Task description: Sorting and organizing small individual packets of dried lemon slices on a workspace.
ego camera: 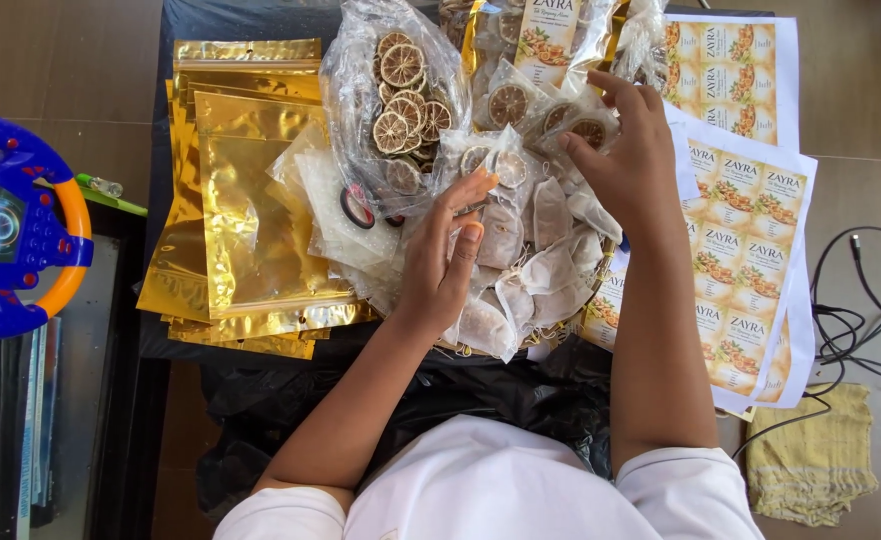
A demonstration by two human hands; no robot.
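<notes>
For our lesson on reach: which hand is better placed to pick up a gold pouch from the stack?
Probably the left hand: it lies nearer the gold pouches, while the right hand is across the pile, touching sachets.
</notes>
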